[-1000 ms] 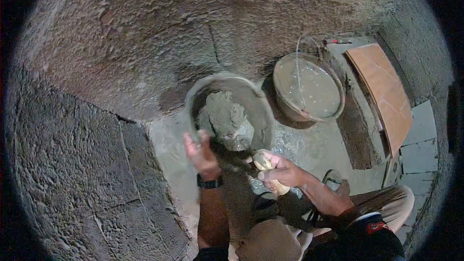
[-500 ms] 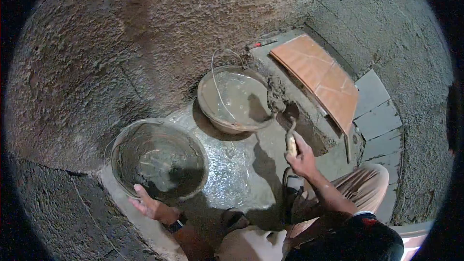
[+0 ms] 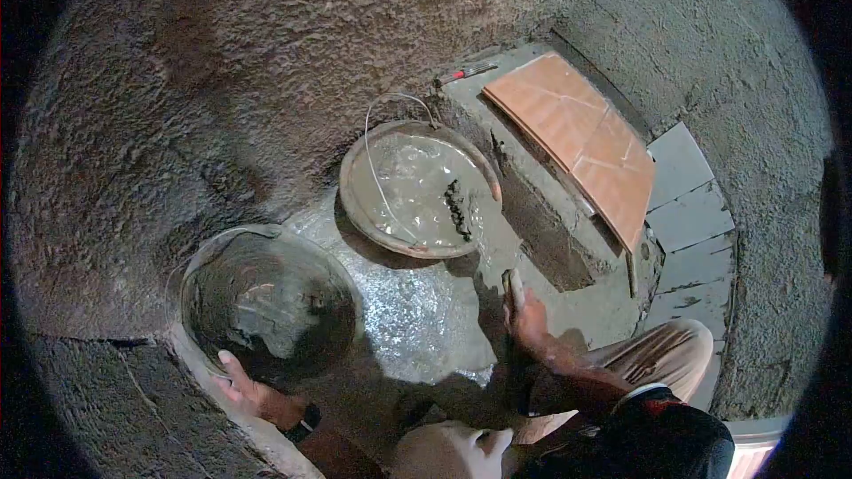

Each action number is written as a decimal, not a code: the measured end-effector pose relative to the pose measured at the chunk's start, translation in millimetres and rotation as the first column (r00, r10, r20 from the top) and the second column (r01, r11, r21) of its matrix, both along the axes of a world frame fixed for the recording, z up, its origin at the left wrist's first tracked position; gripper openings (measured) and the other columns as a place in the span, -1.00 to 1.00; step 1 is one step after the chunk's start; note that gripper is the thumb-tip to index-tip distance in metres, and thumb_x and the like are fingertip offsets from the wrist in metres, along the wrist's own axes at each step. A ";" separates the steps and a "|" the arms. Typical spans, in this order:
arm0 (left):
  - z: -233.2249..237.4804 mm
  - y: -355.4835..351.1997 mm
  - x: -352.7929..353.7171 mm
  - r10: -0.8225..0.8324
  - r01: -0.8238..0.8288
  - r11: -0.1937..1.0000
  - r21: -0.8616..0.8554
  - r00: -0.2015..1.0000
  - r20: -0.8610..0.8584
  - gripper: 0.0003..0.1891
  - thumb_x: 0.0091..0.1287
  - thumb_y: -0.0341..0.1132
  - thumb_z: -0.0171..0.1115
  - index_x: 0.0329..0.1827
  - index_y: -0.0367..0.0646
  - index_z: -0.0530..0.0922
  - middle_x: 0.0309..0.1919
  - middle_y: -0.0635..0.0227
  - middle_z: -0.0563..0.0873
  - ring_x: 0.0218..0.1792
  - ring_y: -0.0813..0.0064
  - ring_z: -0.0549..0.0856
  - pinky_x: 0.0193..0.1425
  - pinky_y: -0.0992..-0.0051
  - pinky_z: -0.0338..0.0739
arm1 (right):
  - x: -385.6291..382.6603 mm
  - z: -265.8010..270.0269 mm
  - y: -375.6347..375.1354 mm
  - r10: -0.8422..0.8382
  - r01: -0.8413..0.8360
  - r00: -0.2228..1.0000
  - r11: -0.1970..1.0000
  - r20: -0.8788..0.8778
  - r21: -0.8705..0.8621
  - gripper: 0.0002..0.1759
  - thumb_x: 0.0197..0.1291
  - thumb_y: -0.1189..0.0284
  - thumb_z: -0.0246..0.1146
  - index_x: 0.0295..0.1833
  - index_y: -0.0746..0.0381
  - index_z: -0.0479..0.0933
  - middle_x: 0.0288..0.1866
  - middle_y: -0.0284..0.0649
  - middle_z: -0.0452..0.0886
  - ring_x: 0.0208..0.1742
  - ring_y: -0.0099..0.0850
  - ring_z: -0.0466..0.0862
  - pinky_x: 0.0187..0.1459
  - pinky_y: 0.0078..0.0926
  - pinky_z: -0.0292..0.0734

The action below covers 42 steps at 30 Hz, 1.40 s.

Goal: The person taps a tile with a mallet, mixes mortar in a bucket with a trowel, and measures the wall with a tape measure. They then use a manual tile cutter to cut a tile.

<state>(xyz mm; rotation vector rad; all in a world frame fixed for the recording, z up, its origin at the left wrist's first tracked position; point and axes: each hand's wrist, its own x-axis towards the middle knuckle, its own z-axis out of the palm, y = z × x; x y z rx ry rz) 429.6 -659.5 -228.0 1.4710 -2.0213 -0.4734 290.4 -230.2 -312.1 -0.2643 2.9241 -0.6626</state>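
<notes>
My left hand (image 3: 253,392) rests at the lower rim of a dark bucket (image 3: 357,302), with its thumb over the edge. Wet grey mortar coats the inside of this bucket. Wrapped round a light handle (image 3: 516,291), my right hand (image 3: 532,324) is lower right of a second bucket. That bucket (image 3: 353,204) has a wire handle and holds grey watery liquid. A dark streak lies across the liquid near its right side. The tool's blade cannot be made out.
Orange tiles (image 3: 577,137) lean on a cement ledge (image 3: 515,160) at the right. A red and grey tool (image 3: 466,74) lies at the ledge's far end. Grey tiles (image 3: 690,204) line the right side. Rough plastered walls (image 3: 222,62) surround the wet floor (image 3: 426,319).
My right hand has moved down and left, away from the ledge. The mortar lump seen beside the second bucket is gone, and a dark streak shows in its liquid. The view has shifted slightly.
</notes>
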 end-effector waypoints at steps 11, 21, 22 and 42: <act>18.9 3.6 -12.4 0.046 -0.009 0.994 0.112 0.940 -0.339 -0.44 0.38 -0.09 0.24 0.37 -0.14 0.43 0.30 -0.12 0.45 0.25 0.06 0.49 0.35 0.26 0.38 | 57.2 84.2 22.5 -0.068 0.044 0.994 0.967 -0.089 -0.250 -0.31 0.27 0.44 0.14 0.48 0.27 0.10 -0.06 0.02 0.62 -0.11 -0.20 0.67 -0.14 -0.27 0.56; 18.4 17.6 -32.6 0.243 -0.092 0.924 0.371 0.890 -0.385 -0.15 0.22 0.09 0.36 0.40 -0.39 0.32 0.31 -0.05 0.45 0.24 0.16 0.49 0.39 0.36 0.28 | -88.2 130.9 -51.6 0.099 0.353 0.793 0.729 0.601 -0.586 -0.41 0.43 -0.12 -0.10 -0.28 0.23 0.40 -0.58 -0.32 0.38 -0.66 -0.50 0.44 -0.59 -0.52 0.40; 27.8 22.2 -36.5 0.255 -0.105 0.921 0.374 0.890 -0.379 -0.15 0.22 0.09 0.36 0.40 -0.39 0.32 0.31 -0.05 0.45 0.24 0.16 0.49 0.39 0.36 0.28 | -90.9 130.5 -46.8 0.082 0.327 0.771 0.800 0.631 -0.503 -0.39 0.43 -0.13 -0.12 -0.34 0.21 0.38 -0.61 -0.32 0.38 -0.69 -0.48 0.43 -0.62 -0.50 0.39; 14.7 -1.4 -29.7 -0.095 0.507 0.823 0.256 0.567 -0.818 -0.39 0.26 -0.13 0.41 0.23 -0.37 0.45 0.01 0.26 0.63 0.03 0.46 0.56 0.16 0.46 0.44 | 13.6 156.9 -32.6 0.281 -0.286 0.819 0.956 0.501 -0.070 -0.52 0.35 0.15 0.15 0.16 0.30 0.38 -0.28 -0.03 0.66 -0.28 -0.16 0.69 -0.20 -0.18 0.58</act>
